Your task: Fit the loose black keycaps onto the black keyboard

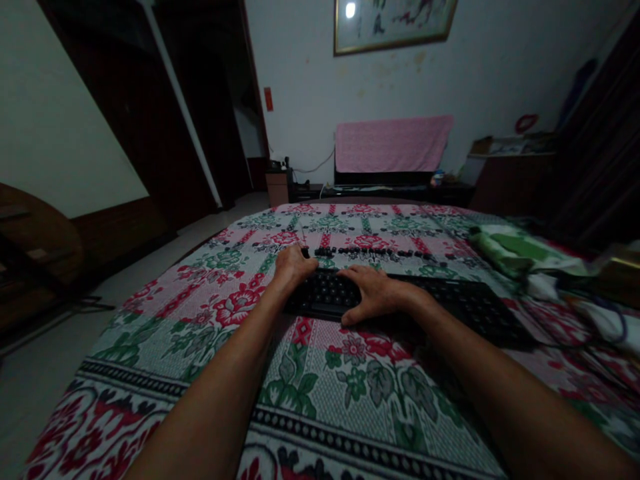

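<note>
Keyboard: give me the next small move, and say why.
Probably press down lightly with the right hand to steady the keyboard: that hand already spans the keys, thumb at the near edge, while the left hand is at the far left corner. Small black pieces lie in a row just beyond, so a jolt might disturb them.

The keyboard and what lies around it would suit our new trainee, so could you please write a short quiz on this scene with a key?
1. True or false: the right hand at the keyboard is clenched into a fist.
2. Where does the row of small black pieces lie?
a) On the floor
b) On the patterned tablecloth, beyond the keyboard
c) Between the keyboard and the person
3. Fill in: the cloth draped near the far wall is ____.

Key: 1. False, its fingers are spread. 2. b. 3. Pink.
</note>
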The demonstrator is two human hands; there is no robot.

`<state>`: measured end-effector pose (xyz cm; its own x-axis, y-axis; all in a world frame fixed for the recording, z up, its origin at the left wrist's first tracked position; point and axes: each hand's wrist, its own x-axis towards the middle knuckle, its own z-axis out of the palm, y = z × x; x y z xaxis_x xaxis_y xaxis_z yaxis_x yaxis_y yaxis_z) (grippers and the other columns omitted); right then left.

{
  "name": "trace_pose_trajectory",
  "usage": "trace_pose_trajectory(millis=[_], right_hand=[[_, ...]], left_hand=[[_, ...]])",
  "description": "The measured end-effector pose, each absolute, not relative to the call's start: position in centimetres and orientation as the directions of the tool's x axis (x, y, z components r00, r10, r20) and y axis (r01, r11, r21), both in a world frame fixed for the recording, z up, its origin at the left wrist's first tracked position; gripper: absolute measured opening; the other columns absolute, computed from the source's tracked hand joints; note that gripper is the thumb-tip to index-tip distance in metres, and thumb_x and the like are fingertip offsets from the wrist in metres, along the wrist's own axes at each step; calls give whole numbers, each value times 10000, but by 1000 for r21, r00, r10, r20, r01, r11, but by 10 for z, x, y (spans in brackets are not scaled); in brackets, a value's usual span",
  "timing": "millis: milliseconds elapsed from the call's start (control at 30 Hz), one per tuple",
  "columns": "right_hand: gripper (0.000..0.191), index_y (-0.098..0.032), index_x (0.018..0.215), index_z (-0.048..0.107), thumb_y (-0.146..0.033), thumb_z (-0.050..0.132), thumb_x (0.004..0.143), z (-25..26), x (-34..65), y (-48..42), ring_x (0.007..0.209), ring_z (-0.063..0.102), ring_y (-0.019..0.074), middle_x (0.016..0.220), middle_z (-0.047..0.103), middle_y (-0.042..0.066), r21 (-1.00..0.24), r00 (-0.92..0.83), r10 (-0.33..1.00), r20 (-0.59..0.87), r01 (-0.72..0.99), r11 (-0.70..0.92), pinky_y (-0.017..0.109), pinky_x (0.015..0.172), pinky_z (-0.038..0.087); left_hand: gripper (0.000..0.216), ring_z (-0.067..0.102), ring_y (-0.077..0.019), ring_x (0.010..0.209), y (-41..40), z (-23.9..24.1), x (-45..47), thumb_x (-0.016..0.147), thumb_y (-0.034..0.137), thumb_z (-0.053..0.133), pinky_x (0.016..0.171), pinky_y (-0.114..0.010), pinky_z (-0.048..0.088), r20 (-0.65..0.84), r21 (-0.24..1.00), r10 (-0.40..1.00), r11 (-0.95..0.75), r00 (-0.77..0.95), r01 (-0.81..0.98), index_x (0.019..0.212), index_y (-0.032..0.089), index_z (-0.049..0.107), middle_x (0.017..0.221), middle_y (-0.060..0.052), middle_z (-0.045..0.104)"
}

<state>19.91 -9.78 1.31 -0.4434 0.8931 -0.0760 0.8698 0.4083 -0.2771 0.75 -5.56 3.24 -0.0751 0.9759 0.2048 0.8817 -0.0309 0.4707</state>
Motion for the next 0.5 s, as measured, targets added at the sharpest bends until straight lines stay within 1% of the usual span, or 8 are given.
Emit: trace_pose_trajectory(millis=[167, 400, 500], right_hand=[[1130, -252, 1395, 345, -695, 712, 423, 16, 197, -100, 1276, 314, 395, 1404, 352, 135, -263, -433, 898, -85, 879, 399, 545, 1038, 268], [1114, -258, 1391, 349, -690, 713, 431, 17, 196, -102, 1251, 341, 394, 1381, 380, 135, -251, -432, 899, -80, 881, 401, 559, 1026, 274], [1102, -249, 1384, 365, -676, 722, 432, 17, 196, -102, 1236, 355, 395, 1364, 397, 145, -267, -436, 897, -74, 875, 403, 571, 1016, 279]], left_hand=[[252, 657, -227, 816, -55, 31, 10, 650, 263, 557, 699, -265, 469, 232, 419, 971, -38, -67, 907, 829, 159, 700, 794, -95, 704], [258, 660, -229, 818, -53, 26, 8, 664, 299, 552, 699, -265, 474, 206, 423, 976, -23, -71, 906, 825, 162, 700, 775, -95, 707], [266, 659, -239, 836, -54, 23, 11, 663, 279, 548, 721, -274, 472, 255, 389, 965, -42, -64, 920, 847, 157, 695, 822, -113, 709]])
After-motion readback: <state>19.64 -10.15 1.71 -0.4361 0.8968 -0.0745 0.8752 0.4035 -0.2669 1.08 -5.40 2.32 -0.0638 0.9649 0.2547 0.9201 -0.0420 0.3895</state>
